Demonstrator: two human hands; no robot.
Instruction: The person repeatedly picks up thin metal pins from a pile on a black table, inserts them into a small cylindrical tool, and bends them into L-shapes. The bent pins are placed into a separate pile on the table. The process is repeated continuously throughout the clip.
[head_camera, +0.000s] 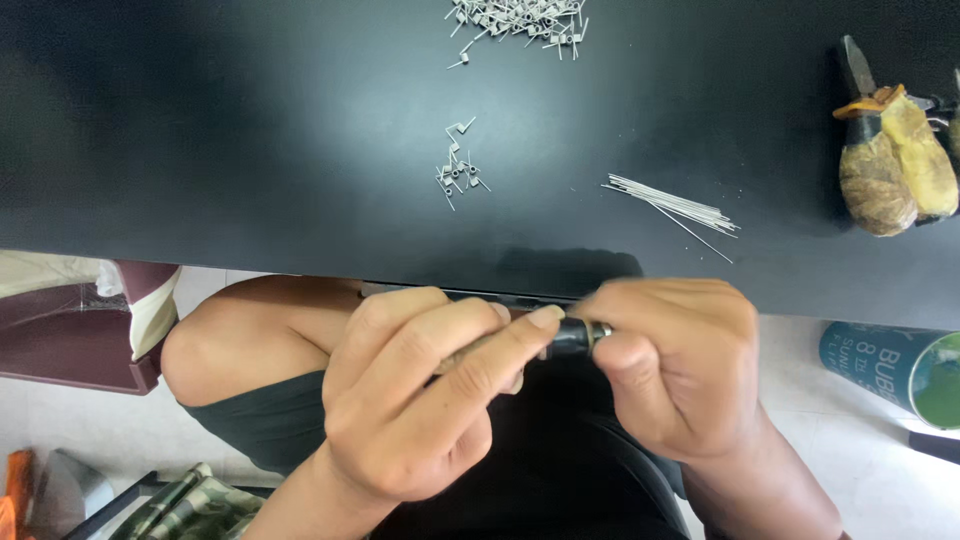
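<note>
Both my hands meet just below the near edge of a black table (250, 140), over my lap. My left hand (420, 390) is closed around a small dark cylindrical tool (572, 337) with a metal tip, its index finger stretched along it. My right hand (680, 365) pinches the tool's metal end from the right; what sits between those fingertips is hidden. On the table lie a bundle of thin straight wires (672, 206), a small cluster of tiny wound wire coils (458, 172) and a larger heap of coils (520, 20) at the far edge.
Worn pliers with yellowed taped handles (890, 160) lie at the table's right end. A teal round container (890, 368) stands on the floor at the right. A dark red stool or box (80, 340) is at the left, with camouflage fabric (190, 505) below it.
</note>
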